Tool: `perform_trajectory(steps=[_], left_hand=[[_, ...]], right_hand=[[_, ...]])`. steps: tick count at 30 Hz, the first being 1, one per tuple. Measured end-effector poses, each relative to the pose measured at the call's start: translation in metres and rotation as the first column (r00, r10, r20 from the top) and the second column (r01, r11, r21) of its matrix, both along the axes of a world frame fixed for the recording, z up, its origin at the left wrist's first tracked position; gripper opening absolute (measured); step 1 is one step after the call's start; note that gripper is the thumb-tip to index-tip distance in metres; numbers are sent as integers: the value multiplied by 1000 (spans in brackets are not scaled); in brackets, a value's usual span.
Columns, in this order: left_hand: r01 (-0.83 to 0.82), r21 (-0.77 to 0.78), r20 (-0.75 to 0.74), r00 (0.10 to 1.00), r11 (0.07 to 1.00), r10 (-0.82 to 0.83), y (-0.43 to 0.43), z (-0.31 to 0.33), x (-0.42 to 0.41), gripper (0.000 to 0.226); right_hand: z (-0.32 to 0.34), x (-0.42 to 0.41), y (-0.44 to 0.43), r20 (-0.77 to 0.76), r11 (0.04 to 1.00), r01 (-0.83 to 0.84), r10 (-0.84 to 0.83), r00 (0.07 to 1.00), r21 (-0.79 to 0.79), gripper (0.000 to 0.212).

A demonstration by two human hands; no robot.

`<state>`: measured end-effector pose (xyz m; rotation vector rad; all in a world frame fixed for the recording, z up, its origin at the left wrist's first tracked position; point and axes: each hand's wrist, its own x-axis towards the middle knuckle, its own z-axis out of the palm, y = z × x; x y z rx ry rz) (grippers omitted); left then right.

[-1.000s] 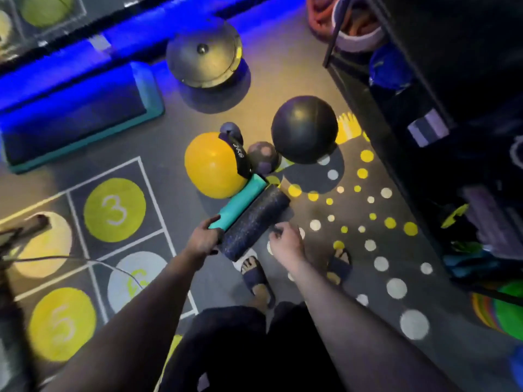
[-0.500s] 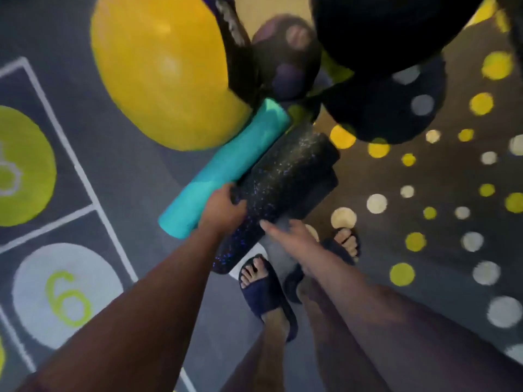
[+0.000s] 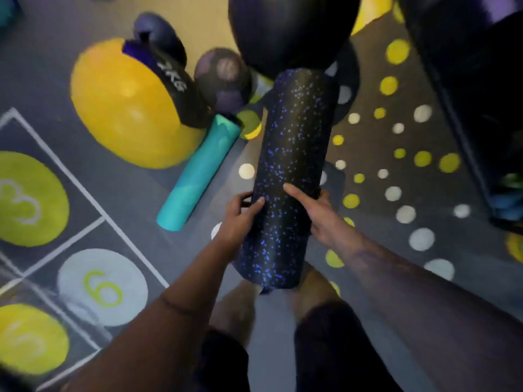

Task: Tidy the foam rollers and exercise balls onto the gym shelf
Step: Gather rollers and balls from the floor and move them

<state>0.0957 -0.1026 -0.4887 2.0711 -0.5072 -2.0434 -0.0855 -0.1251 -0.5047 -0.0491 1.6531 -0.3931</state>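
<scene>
Your left hand [image 3: 237, 219] grips the near part of the black speckled foam roller [image 3: 291, 171], thumb laid across the top and fingers curled round its left side. Your right hand [image 3: 325, 219] clasps the same roller from the right, one finger stretched over the top and the rest wrapped underneath. The roller runs lengthwise away from you. Its near end hangs over your feet, and its far end points at the large black ball [image 3: 288, 32].

Just to the left, the teal foam roller [image 3: 198, 174] lies on the floor [image 3: 121, 193], slanted, apart from the black one. Its far end sits against the yellow exercise ball [image 3: 124, 108]. A black weight [image 3: 175, 86] with "kg" lettering leans on that ball's right side. A small dark purple ball [image 3: 223, 77] rests between the weight and the big black ball.

The floor carries painted squares with numbered circles, a 3 [image 3: 25, 199] and a 6 [image 3: 102, 287], at your left, and scattered yellow and white dots at your right. The dark shelf [image 3: 481, 108] runs along the right edge, its contents too dim to tell.
</scene>
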Motion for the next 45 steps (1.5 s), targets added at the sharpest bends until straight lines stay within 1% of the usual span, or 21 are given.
perform_trajectory(steps=[2,4,5,7,9,11,14,16,19,21,25,26,28,29,31,33,34,37,39,41,45], left_hand=[[32,-52,-28,999,998,-34,-45,99,-32,36],[76,-134,-93,992,988,-89,-90,190,-62,32],[115,-174,-129,982,978,-139,-111,231,-76,33],[160,-289,-171,962,944,-215,-151,305,-106,42],[158,-402,-217,941,902,-261,-186,369,-139,51],[129,-466,-257,927,875,-273,-209,426,-172,50],[106,-493,-312,905,863,-290,-230,478,-218,55],[163,-517,-337,864,840,-375,-245,496,-246,64],[273,-544,-381,762,794,-523,-262,508,-286,46],[340,-539,-394,707,771,-587,-264,513,-306,46],[468,-521,-397,607,714,-688,-272,507,-339,48],[486,-517,-415,577,704,-703,-277,503,-346,52],[528,-478,-483,510,702,-712,-282,505,-359,62],[574,-460,-506,458,678,-731,-286,505,-364,57],[743,-381,-445,375,550,-814,-294,513,-372,52],[882,-261,-379,280,392,-882,-297,508,-375,73],[888,-247,-403,269,387,-875,-295,505,-375,77],[827,-266,-513,314,496,-799,-286,496,-383,77],[803,-288,-469,357,522,-808,-287,509,-391,77],[786,-328,-365,406,524,-838,-292,518,-402,80],[702,-494,-312,408,513,-858,-300,536,-412,45]], right_hand=[[97,-37,-31,-6,999,43,-43,999,0,88],[183,-75,-64,10,996,86,-86,996,-36,102],[221,-94,-81,-1,991,116,-116,993,-67,107],[294,-126,-114,17,964,162,-162,987,-211,98],[371,-152,-139,31,910,187,-189,981,-370,82],[422,-178,-152,-4,827,249,-290,957,-504,71],[474,-217,-161,2,721,295,-377,926,-627,82],[497,-244,-166,-3,670,289,-399,917,-684,86],[511,-278,-163,-1,605,348,-500,866,-716,87],[508,-297,-154,-27,569,358,-557,830,-741,84],[495,-328,-135,-110,562,469,-712,694,-681,76],[477,-343,-133,-120,556,493,-735,667,-669,81],[475,-352,-128,-160,557,542,-776,611,-629,109],[481,-353,-126,-179,542,545,-795,580,-640,114],[501,-347,-125,-220,521,499,-811,541,-693,111],[520,-336,-124,-275,540,434,-798,536,-721,110],[522,-334,-122,-293,547,411,-793,535,-730,111],[526,-336,-117,-324,547,405,-804,499,-733,110],[529,-343,-118,-298,507,436,-835,462,-744,107],[532,-349,-121,-255,465,467,-859,444,-752,104],[540,-360,-129,-244,468,488,-857,453,-737,92]])
